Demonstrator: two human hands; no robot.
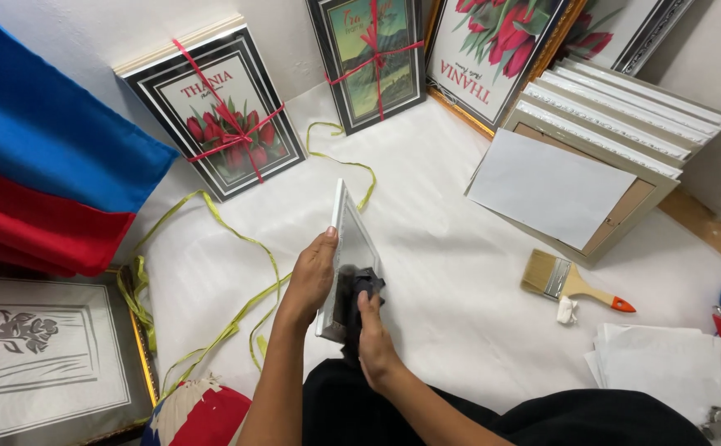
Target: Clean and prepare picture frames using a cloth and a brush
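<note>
Surface: white paper sheet (460, 272) covers the floor, with framed flower prints (228, 116) leaning on the wall behind.
Left hand (309, 277): its fingers are closed on the edge of a small white picture frame (346, 239), which it holds upright on its side above the lap.
Right hand (374, 343): its fingers press a dark cloth (360, 289) against the glass of the frame, low on the pane.
Nearby: yellow-green ribbon (237, 239) lies loose at the left; paintbrush (571, 283) with orange tip rests at the right, beside a stack of white frames (616, 124).
Advice: wiping seems to go best with the frame held steady by its edge, and light pressure on the glass.
</note>
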